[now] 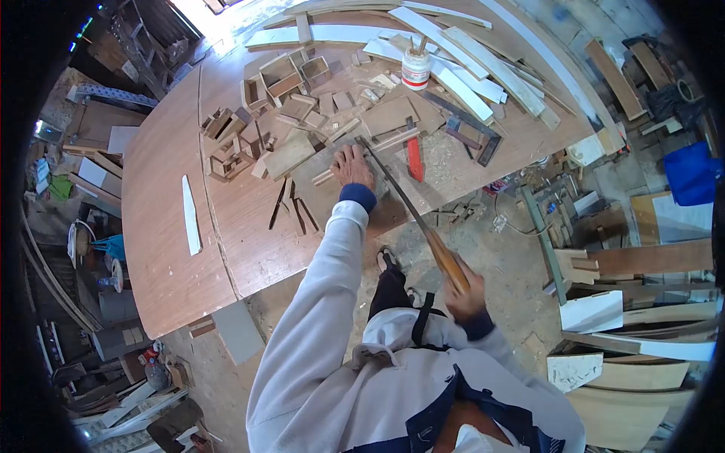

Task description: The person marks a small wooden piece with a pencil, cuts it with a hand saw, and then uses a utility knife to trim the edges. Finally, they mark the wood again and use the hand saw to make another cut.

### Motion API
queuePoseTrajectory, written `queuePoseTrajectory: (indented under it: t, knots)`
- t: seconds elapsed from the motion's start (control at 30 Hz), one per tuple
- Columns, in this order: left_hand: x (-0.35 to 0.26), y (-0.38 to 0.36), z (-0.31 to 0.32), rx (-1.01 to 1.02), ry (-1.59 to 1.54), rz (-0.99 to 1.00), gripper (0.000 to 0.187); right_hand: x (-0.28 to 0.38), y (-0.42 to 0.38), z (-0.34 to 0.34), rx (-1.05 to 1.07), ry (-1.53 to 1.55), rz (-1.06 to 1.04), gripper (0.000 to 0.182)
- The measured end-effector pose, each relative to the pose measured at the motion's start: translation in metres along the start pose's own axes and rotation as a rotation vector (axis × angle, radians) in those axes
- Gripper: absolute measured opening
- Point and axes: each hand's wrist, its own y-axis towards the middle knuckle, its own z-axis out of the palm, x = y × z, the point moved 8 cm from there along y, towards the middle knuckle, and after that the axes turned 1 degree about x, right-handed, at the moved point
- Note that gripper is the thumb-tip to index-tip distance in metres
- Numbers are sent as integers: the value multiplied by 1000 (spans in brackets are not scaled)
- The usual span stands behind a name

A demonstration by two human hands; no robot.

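Note:
My right hand (465, 293) is wrapped round the wooden handle of a handsaw (404, 198), its long dark blade seen nearly edge-on. The blade reaches up and left across the table's near edge, its tip just beyond my left hand (353, 167). That hand presses down with curled fingers on a small wooden strip (323, 178), whose end sticks out on the left; the rest lies hidden under the palm. Beside it lie a flat wood block (290, 155) and several slim dark tools (285, 198). To the right is a red-handled tool (414, 158).
The brown worktable (162, 249) bears small wooden box frames (279, 78), offcuts, a white glue jar (415, 69) with brushes, a metal square (489, 148) and long white-faced strips (461, 53). A white wedge-shaped piece (190, 215) lies at left. Boards (634, 377) are stacked at lower right.

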Motion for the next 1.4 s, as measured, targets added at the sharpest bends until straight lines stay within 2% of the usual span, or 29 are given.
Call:
queuePoseTrajectory:
  t: [0.03, 0.13, 0.2, 0.33, 0.43, 0.53, 0.63, 0.7, 0.77, 0.87, 0.9, 0.97, 1.07, 1.13, 1.27, 1.4]
  knots:
    - [-4, 0, -3, -16, 1, 24, 32, -11, 13, 12, 18, 76, 79, 44]
    - [-5, -1, -7, -6, 4, 5, 32, -13, 38, 29, 26, 73, 108, 45]
    - [-7, -7, -5, 25, 24, -14, 31, -12, 23, 22, 17, 71, 111, 45]
    - [-8, -2, -12, 46, 15, -25, 30, 25, -9, -18, 19, 42, 10, 47]
    - [-3, 1, -2, -6, 46, -16, 28, 19, -15, -21, -24, -3, -40, 48]
    - [-5, 0, -5, -14, 25, 29, 27, -19, 24, 28, 7, -9, 7, 50]
    - [0, 2, 1, 0, 29, -24, 27, -18, 45, 43, 21, -15, 35, 51]
    - [1, 1, 6, 2, 37, -20, 27, -28, 25, 32, 72, -36, 91, 51]
    - [2, 0, 5, 3, 45, -15, 27, -8, 1, 4, -12, 22, -21, 48]
    - [-2, 3, 1, 15, 79, -11, 28, -12, -29, -15, 30, -64, 47, 44]
    - [-1, 3, 1, 25, 83, -20, 32, -15, -30, -15, 26, -63, 48, 44]
    - [-1, 0, 3, 40, 88, -27, 35, -9, -34, -22, -97, -61, -100, 43]
    - [1, -1, 2, 78, 91, -29, 41, -17, -25, -23, -91, -18, -17, 46]
    - [3, -1, 3, 14, 70, -4, 50, -16, -15, -25, -101, -57, -40, 47]
    - [11, 2, 16, 30, 67, -13, 48, -32, -6, -30, -105, -146, -17, 50]
    - [-3, 2, -8, -41, 17, 35, 43, -38, 6, -34, -84, -253, 61, 51]
